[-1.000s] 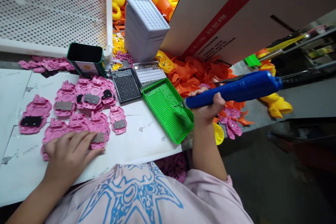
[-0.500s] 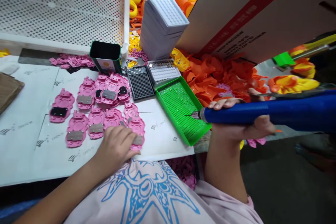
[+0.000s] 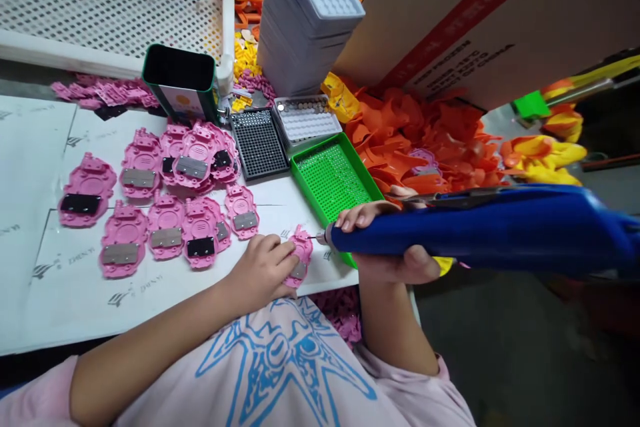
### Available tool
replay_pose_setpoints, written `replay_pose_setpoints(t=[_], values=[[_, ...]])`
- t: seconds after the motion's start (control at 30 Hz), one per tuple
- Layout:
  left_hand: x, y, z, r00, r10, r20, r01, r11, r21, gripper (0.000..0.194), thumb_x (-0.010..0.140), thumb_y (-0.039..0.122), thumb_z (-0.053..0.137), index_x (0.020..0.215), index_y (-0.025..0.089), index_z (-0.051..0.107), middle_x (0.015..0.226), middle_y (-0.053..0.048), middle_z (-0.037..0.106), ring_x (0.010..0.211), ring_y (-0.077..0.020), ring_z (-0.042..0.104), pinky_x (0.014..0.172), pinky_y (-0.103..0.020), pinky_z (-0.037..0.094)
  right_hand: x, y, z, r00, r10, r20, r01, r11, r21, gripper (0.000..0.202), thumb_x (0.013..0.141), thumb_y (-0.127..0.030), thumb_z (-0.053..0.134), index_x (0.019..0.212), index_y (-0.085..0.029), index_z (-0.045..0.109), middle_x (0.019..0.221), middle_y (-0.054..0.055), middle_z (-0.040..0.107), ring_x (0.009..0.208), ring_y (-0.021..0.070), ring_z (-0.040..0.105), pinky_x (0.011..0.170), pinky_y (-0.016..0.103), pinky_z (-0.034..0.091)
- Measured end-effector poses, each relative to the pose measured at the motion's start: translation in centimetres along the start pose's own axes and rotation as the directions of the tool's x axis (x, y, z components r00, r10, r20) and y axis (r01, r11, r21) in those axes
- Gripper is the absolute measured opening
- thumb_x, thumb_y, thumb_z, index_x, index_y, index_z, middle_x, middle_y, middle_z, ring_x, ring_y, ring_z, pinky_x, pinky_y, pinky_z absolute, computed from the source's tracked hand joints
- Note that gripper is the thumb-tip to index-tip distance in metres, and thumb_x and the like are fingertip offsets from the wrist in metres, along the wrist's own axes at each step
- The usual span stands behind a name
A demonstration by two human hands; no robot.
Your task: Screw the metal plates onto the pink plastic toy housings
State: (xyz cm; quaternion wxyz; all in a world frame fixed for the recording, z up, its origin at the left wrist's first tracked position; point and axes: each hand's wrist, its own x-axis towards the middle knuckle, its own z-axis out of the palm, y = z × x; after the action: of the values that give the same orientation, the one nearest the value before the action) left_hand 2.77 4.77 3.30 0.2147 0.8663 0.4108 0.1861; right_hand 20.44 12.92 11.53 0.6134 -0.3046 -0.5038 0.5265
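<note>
My left hand [image 3: 265,265] holds a pink plastic piece [image 3: 303,250] with a grey plate on it, near the table's front edge. In my right hand [image 3: 387,243] is a blue power screwdriver [image 3: 450,230], lying sideways with its thin bit at the upper part of that pink piece. Whether the bit touches the piece is too small to tell. Several more pink pieces [image 3: 125,237] with grey or black plates lie to the left. Just behind the bit stands a green perforated tray [image 3: 345,180] with small shiny screws.
A black perforated tray [image 3: 260,145] and a white tray [image 3: 307,121] lie behind. Further back are a dark green tin [image 3: 183,97], a tall stack of white trays [image 3: 305,27], a white crate [image 3: 110,7], orange parts [image 3: 400,133] and a large carton [image 3: 475,20].
My left hand has moved right with the pink piece. The screwdriver in my right hand has come left and down, from over the green tray to the piece.
</note>
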Motion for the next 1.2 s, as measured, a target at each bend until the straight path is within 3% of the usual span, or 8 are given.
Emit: replay_pose_setpoints(t=[0.33,0.53,0.73,0.97,1.07,1.2], values=[[0.1,-0.1,0.2,0.999,0.021,-0.048,-0.02,1.0,0.02,0.061,0.066,0.055,0.082,0.107,0.015,0.062,0.107,-0.006,0.067,0.093,-0.0262,0.049,0.078,-0.041,0.036,-0.5,1.2,-0.7,0.996,0.08,-0.026,-0.08,0.997,-0.015,0.041,0.062,-0.057,0.067,0.085,-0.025,0.058,0.061,-0.004,0.06,0.049,0.0153,0.058,0.052,0.033,0.052],[0.1,0.0,0.1,1.0,0.017,-0.018,-0.017,0.999,0.029,0.054,0.072,0.055,0.078,0.106,0.017,0.062,0.101,-0.004,0.068,0.091,-0.0259,0.05,0.076,-0.04,0.035,-1.5,1.1,-0.3,0.996,-0.028,0.085,0.032,0.999,-0.044,0.043,0.072,-0.051,0.064,0.108,-0.029,0.061,0.067,-0.002,0.061,0.056,0.0163,0.058,0.055,0.034,0.052],[0.3,0.0,0.1,1.0,0.002,-0.016,-0.002,1.0,0.011,0.05,0.073,0.055,0.077,0.103,0.018,0.063,0.094,-0.003,0.067,0.088,-0.0253,0.049,0.075,-0.04,0.033,-1.8,1.0,-0.5,0.949,-0.051,0.311,0.09,0.99,-0.111,0.044,0.077,-0.048,0.063,0.118,-0.031,0.06,0.075,0.0,0.061,0.064,0.0174,0.062,0.061,0.036,0.055],[0.4,0.0,0.0,0.999,0.024,-0.037,-0.023,0.999,0.028,0.043,0.076,0.049,0.078,0.102,0.018,0.063,0.094,-0.002,0.066,0.088,-0.0248,0.047,0.076,-0.041,0.033,-0.6,0.6,-1.0,0.982,-0.084,0.169,0.089,0.996,-0.023,0.049,0.073,-0.057,0.06,0.113,-0.029,0.063,0.065,-0.002,0.059,0.051,0.016,0.057,0.05,0.033,0.052],[0.4,0.1,-0.2,0.997,0.036,-0.062,-0.033,0.999,0.042,0.038,0.076,0.043,0.078,0.1,0.018,0.063,0.101,-0.005,0.066,0.091,-0.0259,0.048,0.079,-0.041,0.033,1.5,-0.8,-2.4,0.988,-0.151,-0.012,0.15,0.986,-0.072,0.039,0.071,-0.057,0.056,0.094,-0.028,0.065,0.06,-0.003,0.058,0.047,0.0147,0.056,0.048,0.032,0.051],[0.3,0.0,0.0,0.995,0.049,-0.083,-0.046,0.998,0.043,0.037,0.077,0.039,0.076,0.104,0.017,0.062,0.108,-0.007,0.065,0.094,-0.0266,0.048,0.08,-0.041,0.033,4.6,-1.5,-4.4,0.934,-0.232,-0.27,0.189,0.966,-0.176,0.028,0.069,-0.046,0.055,0.086,-0.025,0.061,0.058,-0.005,0.059,0.047,0.0124,0.056,0.05,0.028,0.05]])
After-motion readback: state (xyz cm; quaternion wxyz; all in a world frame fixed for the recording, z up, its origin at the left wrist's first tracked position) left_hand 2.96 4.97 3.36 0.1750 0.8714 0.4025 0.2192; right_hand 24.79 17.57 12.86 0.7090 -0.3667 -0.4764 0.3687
